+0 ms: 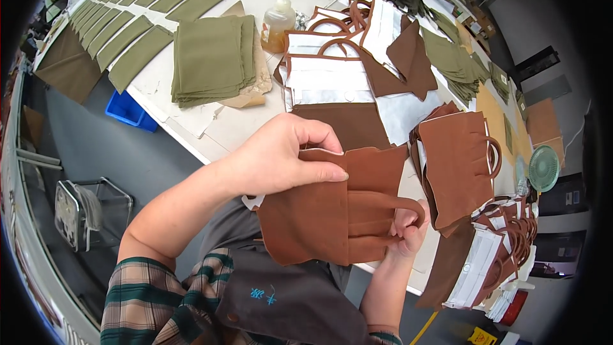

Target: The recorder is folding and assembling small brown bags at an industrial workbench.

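Brown bag panel (306,217) held before table's (239,129) near edge, long axis roughly left-right, handle loop (382,199) pointing right. Left hand (281,156) pinches its upper edge, fingers partly hidden behind; right hand (408,233) at handle loop, partly hidden, cannot tell its grip. Blue bin (129,112) below near edge, contents indistinct. Farther, squeeze bottle (278,22) holds amber liquid (273,42).

Right of centre, the brown handle (389,200) is partly hiding your right hand (412,241). The lower edge is cropping your sleeve (137,294).
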`<action>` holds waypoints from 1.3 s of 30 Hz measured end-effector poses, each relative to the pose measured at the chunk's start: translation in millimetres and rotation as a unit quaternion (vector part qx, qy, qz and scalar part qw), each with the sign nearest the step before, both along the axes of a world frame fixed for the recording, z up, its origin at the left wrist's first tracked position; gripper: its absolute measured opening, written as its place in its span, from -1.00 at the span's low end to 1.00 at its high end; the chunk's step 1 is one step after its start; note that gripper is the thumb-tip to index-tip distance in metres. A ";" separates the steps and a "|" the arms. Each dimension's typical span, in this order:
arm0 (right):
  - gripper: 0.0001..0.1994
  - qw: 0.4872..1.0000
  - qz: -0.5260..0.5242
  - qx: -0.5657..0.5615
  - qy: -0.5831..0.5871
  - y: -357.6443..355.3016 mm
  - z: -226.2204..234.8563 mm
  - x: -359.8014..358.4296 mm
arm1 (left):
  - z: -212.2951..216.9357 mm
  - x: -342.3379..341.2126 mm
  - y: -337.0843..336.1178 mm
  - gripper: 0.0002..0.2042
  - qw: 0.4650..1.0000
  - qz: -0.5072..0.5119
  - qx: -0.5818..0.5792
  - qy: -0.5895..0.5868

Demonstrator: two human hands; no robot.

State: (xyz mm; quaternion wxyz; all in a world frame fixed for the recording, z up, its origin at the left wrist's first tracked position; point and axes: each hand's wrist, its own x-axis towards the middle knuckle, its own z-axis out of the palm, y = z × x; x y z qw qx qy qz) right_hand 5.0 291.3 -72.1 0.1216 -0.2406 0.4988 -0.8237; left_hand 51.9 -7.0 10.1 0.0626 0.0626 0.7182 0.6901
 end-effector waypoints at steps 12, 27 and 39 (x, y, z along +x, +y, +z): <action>-0.38 0.946 -0.035 0.309 0.089 -4.7 72.0 -20.5 | -28.2 6.2 39.9 -0.78 0.881 0.138 -0.247 0.380; -0.82 0.818 0.205 0.474 0.254 -52.7 124.6 -21.1 | -39.1 22.3 66.6 -0.68 0.896 0.114 -0.191 0.385; -0.87 0.842 0.241 0.467 0.122 -54.9 125.2 -24.1 | -36.9 26.1 66.4 -0.68 0.908 0.090 -0.168 0.374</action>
